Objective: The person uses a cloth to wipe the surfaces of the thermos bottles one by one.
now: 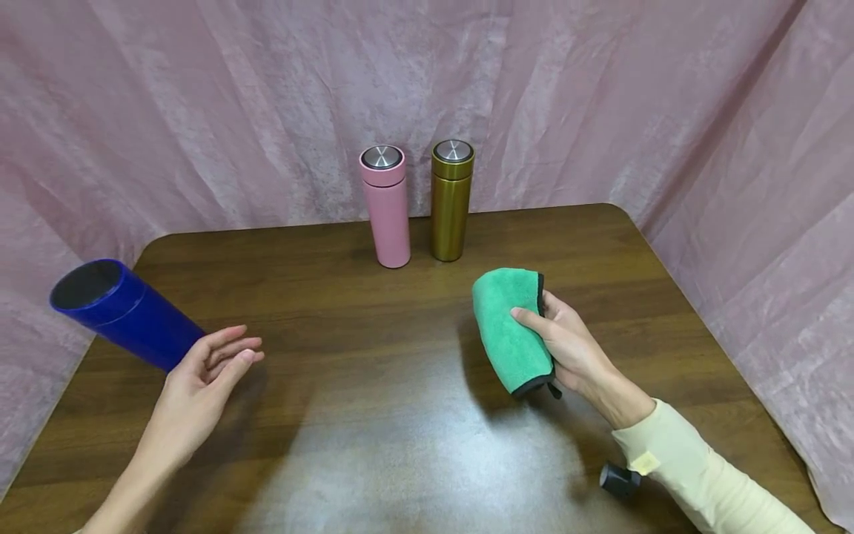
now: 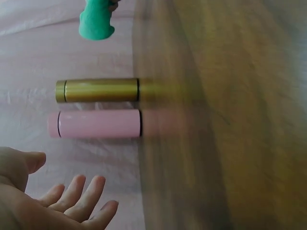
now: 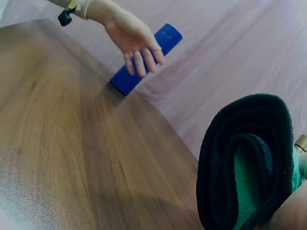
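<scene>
My right hand (image 1: 572,345) grips a folded green cloth (image 1: 510,326) with black edging, its thumb lying on top. In the right wrist view the rolled layers of the cloth (image 3: 244,163) show end-on, held above the table. At the left of the table stands a blue vacuum flask (image 1: 143,315) with a dark top. My left hand (image 1: 200,386) is right beside this flask, fingers extended and loosely bent, with nothing between them. Whether it touches the flask I cannot tell. The left wrist view shows the fingers of that hand (image 2: 62,196) spread apart.
Toward the back edge of the wooden table (image 1: 320,297), a pink flask (image 1: 388,215) and a gold flask (image 1: 451,208) stand upright side by side. Pink curtains (image 1: 280,111) hang behind the table and along its sides.
</scene>
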Tool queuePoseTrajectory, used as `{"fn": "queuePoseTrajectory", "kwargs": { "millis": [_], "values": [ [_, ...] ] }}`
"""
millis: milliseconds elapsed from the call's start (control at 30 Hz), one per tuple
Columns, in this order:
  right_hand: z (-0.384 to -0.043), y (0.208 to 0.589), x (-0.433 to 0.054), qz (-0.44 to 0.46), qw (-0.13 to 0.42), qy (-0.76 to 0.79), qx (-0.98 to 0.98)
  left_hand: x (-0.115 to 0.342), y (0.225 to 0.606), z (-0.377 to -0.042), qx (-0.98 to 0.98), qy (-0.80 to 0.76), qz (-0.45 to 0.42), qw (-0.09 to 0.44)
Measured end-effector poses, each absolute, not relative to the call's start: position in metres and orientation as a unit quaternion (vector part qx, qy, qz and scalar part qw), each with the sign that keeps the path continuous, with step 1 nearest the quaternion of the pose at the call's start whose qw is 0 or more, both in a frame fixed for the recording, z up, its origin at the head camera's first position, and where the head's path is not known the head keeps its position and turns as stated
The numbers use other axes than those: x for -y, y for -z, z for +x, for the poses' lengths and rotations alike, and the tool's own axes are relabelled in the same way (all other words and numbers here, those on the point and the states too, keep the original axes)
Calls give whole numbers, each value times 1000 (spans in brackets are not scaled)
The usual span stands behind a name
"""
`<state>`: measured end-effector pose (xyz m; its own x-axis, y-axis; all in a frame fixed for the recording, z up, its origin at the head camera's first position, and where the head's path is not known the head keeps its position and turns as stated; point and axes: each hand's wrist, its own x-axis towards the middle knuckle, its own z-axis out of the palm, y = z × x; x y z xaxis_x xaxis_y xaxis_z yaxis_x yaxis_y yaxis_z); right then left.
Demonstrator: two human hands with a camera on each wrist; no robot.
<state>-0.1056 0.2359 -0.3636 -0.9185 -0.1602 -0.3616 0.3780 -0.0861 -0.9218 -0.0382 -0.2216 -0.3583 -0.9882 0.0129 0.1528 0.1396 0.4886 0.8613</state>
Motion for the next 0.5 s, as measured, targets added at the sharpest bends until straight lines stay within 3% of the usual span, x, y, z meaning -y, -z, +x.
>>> {"fn": "queuePoseTrajectory", "kwargs": {
  "millis": [200,367,500],
  "values": [
    [-104,365,-237,85,183,733,-650,246,365,-20,874,482,-12,66],
    [-104,367,-239,83,183,738,-645,268,363,-11,873,470,120,57],
    [-103,367,-240,81,182,740,-643,279,359,-12,857,456,219,97]
  ]
}}
